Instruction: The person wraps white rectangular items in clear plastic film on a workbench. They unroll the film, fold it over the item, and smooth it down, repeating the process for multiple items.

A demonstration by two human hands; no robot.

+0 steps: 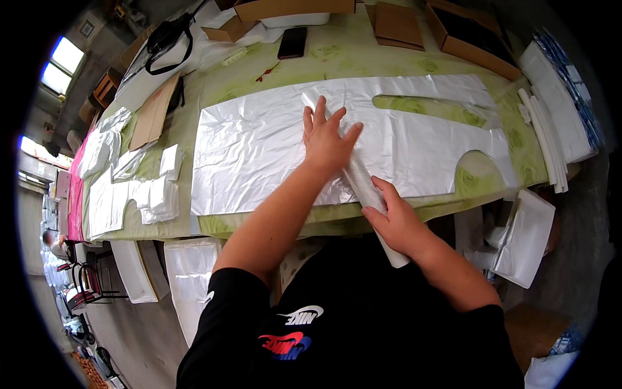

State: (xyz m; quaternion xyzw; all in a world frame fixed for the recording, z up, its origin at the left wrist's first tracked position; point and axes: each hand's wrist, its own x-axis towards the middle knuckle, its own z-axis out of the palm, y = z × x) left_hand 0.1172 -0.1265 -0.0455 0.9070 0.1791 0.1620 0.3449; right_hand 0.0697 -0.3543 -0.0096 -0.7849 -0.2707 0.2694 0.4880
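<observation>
One large white plastic sheet with two cut-outs lies flat across the green patterned table. My left hand presses on it, fingers spread, gripping nothing. My right hand, at 5 o'clock from the left, is closed around one rolled white plastic strip. One black phone lies at 12 o'clock.

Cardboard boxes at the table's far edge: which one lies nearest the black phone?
The small open cardboard box, just left of the black phone. The long box sits behind it, and the big dark-lined box stands far to the right.
</observation>
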